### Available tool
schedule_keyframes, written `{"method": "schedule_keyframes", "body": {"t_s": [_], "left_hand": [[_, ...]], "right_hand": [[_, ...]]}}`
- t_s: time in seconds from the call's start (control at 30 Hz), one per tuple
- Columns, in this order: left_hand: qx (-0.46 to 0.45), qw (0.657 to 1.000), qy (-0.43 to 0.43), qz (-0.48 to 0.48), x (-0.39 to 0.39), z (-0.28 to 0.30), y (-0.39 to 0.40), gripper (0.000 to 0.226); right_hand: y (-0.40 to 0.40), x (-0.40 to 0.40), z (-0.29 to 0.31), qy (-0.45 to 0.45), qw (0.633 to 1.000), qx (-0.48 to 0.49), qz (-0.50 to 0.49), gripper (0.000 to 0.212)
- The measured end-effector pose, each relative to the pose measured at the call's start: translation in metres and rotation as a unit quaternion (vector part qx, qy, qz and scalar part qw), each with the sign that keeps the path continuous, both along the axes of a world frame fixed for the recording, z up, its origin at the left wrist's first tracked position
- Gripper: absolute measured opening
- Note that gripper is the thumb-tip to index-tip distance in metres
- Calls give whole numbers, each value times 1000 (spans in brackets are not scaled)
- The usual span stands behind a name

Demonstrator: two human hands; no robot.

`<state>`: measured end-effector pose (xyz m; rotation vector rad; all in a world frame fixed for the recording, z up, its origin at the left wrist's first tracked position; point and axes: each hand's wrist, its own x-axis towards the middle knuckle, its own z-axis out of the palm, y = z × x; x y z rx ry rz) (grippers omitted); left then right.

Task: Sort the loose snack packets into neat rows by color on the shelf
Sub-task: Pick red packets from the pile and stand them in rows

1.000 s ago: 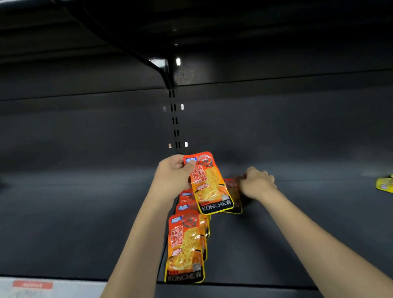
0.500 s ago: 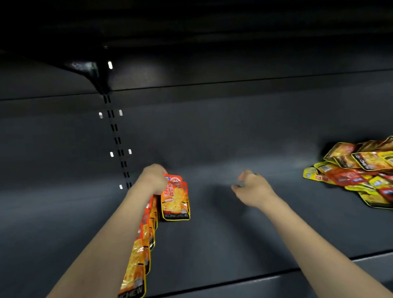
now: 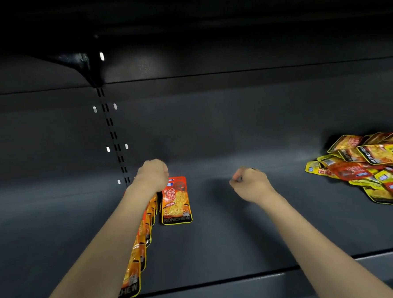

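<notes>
Left hand (image 3: 153,174) fisted at the top corner of a lone orange packet (image 3: 175,200); grip unclear. Right hand (image 3: 250,184) curled, holding nothing. Mixed pile (image 3: 371,163) far right on shelf (image 3: 231,245).

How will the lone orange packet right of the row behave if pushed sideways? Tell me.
The orange packet lies flat on the shelf, so it should slide, not roll or tip. It looks like a thin, glossy pouch: probably light, floppy and slippery. It sits close beside the row, so a leftward push may nudge it.
</notes>
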<state>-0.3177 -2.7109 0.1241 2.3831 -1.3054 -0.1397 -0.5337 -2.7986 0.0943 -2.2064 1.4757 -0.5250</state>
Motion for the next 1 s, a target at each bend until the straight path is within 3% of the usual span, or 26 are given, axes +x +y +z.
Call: {"method": "schedule_keyframes", "body": {"t_s": [0.27,0.47,0.8,1.0], "left_hand": [[-105,994,-15,-39,-62,25,5,18],[-142,989,22,-31,-141,21,-21,16],[-100,990,54,-79,-320,-1,-96,20],[-32,995,41,-88,-353,-13,-119,33]], "right_hand": [[-17,-18,12,-45,995,-42,74,21],[-39,-90,19,-24,990,-96,101,23],[-96,-259,30,-62,981,-165,81,18],[-117,-311,21,-110,988,-96,51,22]]}}
